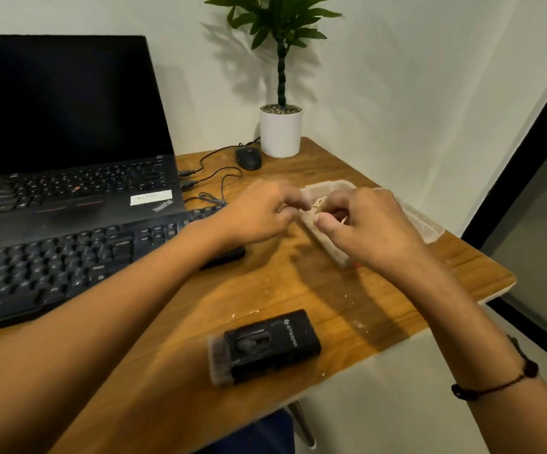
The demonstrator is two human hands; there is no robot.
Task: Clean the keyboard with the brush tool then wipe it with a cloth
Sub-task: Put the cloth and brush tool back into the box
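Both hands — left hand [259, 214] and right hand [368, 229] — seem, through blur, to pinch the cloth [422, 221] beside the keyboard [69, 257], fingers curled to gather it for wiping — the brush tool [265, 347] lies set down near the counter [331, 290] edge.

One keyboard [69, 253], one brush tool [265, 347], one cloth [422, 221] — also (behind) one laptop [69, 142], mouse [248, 158], plant [280, 93].
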